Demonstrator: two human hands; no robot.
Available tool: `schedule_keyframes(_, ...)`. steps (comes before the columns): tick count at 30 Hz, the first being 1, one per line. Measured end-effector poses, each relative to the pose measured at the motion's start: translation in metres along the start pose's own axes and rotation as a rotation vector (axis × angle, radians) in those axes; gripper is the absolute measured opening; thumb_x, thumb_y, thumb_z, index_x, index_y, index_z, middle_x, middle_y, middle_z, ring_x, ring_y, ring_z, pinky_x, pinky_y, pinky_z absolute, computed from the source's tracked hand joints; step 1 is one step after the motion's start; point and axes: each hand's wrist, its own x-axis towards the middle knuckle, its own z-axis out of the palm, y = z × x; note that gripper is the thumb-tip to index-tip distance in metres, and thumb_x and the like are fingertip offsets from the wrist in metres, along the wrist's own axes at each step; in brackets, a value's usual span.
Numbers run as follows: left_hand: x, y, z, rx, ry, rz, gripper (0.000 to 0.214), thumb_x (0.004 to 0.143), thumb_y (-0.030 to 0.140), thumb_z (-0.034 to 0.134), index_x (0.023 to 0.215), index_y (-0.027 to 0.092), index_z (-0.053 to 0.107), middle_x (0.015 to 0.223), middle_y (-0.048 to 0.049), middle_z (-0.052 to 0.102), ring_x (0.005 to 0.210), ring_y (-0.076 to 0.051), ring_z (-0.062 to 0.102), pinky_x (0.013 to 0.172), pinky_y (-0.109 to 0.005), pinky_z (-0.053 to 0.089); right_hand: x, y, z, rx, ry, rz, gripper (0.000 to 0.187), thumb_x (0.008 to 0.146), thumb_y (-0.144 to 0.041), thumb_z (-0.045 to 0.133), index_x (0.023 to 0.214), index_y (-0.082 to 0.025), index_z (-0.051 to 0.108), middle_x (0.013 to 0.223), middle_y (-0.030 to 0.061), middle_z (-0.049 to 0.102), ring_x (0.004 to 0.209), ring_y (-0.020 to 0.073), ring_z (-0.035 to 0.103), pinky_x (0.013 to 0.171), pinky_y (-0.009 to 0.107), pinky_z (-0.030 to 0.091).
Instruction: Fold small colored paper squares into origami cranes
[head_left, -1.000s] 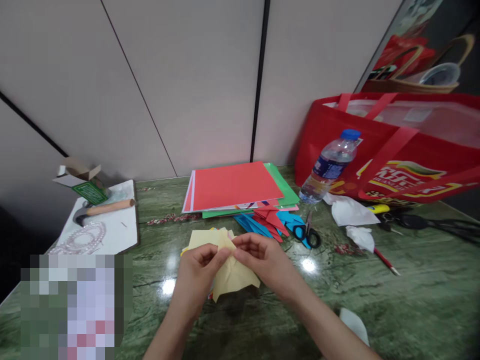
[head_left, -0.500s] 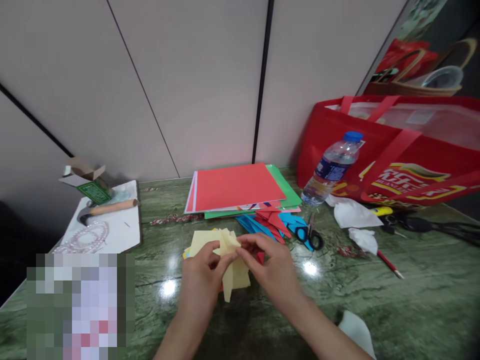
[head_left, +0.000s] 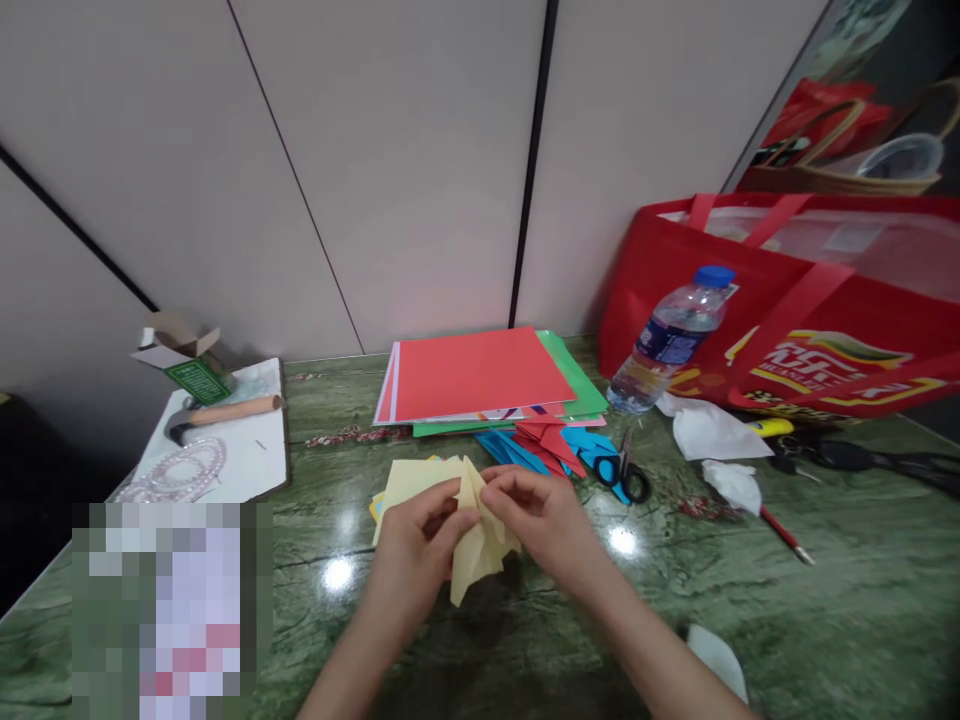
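A partly folded sheet of pale yellow paper (head_left: 472, 555) is held up between both hands, its folded flaps pointing up and down. My left hand (head_left: 424, 530) pinches its left side between thumb and fingers. On the other side, my right hand (head_left: 536, 505) grips the upper right part. Beneath and behind lies a stack of pale yellow sheets (head_left: 409, 480), with bits of brighter colour at its edge. Just beyond my right hand are folded red paper pieces (head_left: 551, 445) and folded blue paper pieces (head_left: 510, 450), beside black-handled scissors (head_left: 624, 470).
Large coloured sheets (head_left: 480, 375) lie by the wall. A water bottle (head_left: 667, 340) stands before a red bag (head_left: 787, 290). Crumpled tissues (head_left: 716, 435) and a red pen-like stick (head_left: 784, 532) are right. Left, a white board (head_left: 266, 440) bears a hammer (head_left: 225, 412), beads (head_left: 184, 470) and a small box (head_left: 199, 375).
The held paper's flaps have shifted: the upper flap now stands upright and the paper has turned between my fingers. Both hands keep hold. The view has swung slightly left.
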Motion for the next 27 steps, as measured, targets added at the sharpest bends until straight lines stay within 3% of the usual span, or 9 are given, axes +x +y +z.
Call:
schedule_keyframes(2,0.0,0.005,-0.0018,-0.068,0.024,-0.014,0.027,0.071,0.031,0.06,0.092,0.016,0.07,0.072,-0.0037,0.069,0.065,-0.017,0.058,0.056,-0.024,0.046,0.0001,-0.0005,-0.0007,0.083,-0.029,0.07,0.016,0.07,-0.032,0.064,0.065,-0.017,0.064,0.083,0.0061,0.067,0.076,0.0186,0.062,0.067,0.03,0.047)
schedule_keyframes(6,0.0008,0.0068,-0.0054,-0.183,0.023,-0.082,0.031,0.074,0.036,0.059,0.094,0.015,0.069,0.081,-0.0057,0.07,0.062,-0.014,0.056,0.054,-0.024,0.045,-0.0011,-0.0028,-0.0004,0.1,-0.032,0.078,0.016,0.065,-0.033,0.067,0.062,-0.017,0.065,0.072,0.0029,0.066,0.067,0.016,0.059,0.061,0.027,0.047)
schedule_keyframes(13,0.0023,0.0049,-0.006,-0.275,0.084,-0.159,0.03,0.064,0.032,0.069,0.088,0.013,0.069,0.072,-0.0042,0.068,0.052,-0.009,0.05,0.045,-0.019,0.039,-0.0024,-0.0029,0.0001,0.106,-0.038,0.088,0.012,0.064,-0.03,0.069,0.063,-0.018,0.067,0.069,0.0016,0.066,0.063,0.0144,0.057,0.057,0.026,0.046)
schedule_keyframes(17,0.0027,0.0042,-0.007,-0.125,0.238,-0.048,0.029,0.062,0.03,0.07,0.085,0.014,0.068,0.069,-0.0023,0.064,0.055,-0.012,0.052,0.046,-0.02,0.04,-0.0028,-0.0029,0.0011,0.034,-0.014,0.038,0.015,0.069,-0.031,0.064,0.065,-0.018,0.069,0.074,0.003,0.066,0.069,0.0159,0.059,0.058,0.026,0.047)
schedule_keyframes(21,-0.0007,0.0052,-0.0046,0.169,0.404,0.165,0.018,0.064,0.028,0.069,0.078,0.018,0.068,0.066,0.0001,0.062,0.054,-0.011,0.051,0.049,-0.022,0.042,-0.0031,-0.0029,0.0033,-0.029,0.011,-0.024,0.017,0.072,-0.03,0.061,0.064,-0.018,0.071,0.079,0.006,0.066,0.077,0.019,0.061,0.057,0.026,0.049)
schedule_keyframes(24,-0.0043,0.0061,-0.0005,0.316,0.408,0.336,0.008,0.069,0.025,0.066,0.074,0.019,0.067,0.068,-0.0002,0.063,0.052,-0.011,0.05,0.049,-0.021,0.04,-0.0032,-0.0015,0.0052,-0.053,0.052,-0.069,0.015,0.071,-0.027,0.061,0.064,-0.018,0.071,0.079,0.0074,0.065,0.079,0.0204,0.061,0.063,0.029,0.05)
schedule_keyframes(27,-0.0056,0.0043,0.0026,0.337,0.342,0.373,0.006,0.071,0.025,0.064,0.07,0.019,0.066,0.068,-0.0009,0.064,0.053,-0.012,0.052,0.049,-0.022,0.041,-0.0036,0.0002,0.0066,-0.073,0.069,-0.102,0.013,0.072,-0.024,0.06,0.069,-0.019,0.072,0.08,0.0075,0.065,0.081,0.0204,0.061,0.066,0.03,0.05)
